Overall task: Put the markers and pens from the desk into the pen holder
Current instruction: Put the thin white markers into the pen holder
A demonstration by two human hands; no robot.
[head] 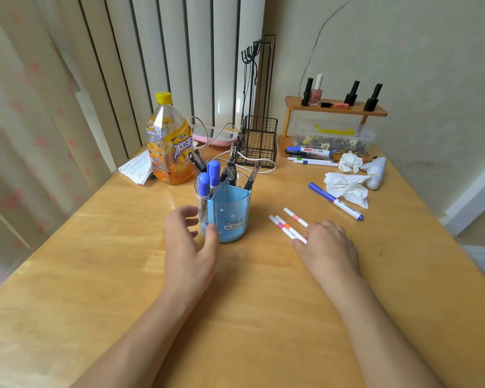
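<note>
Item: translucent blue plastic pen holder [230,217], mid-counter [95,275], steadied by my left hand [189,247], fingers loosely cupping it. Right hand [326,243] rests on three thin white markers [287,226], not yet lifted. Next, I judge: pinch, raise, drop in.

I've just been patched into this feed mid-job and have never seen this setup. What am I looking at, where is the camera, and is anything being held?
No machine here: a person's two bare hands, filmed by one camera worn on their head, looking down at a wooden desk. The left hand touches the blue pen holder, which already holds markers. The right hand rests on three thin white markers lying on the desk; nothing is lifted yet. A blue-capped marker lies farther right beside crumpled tissue.
</note>
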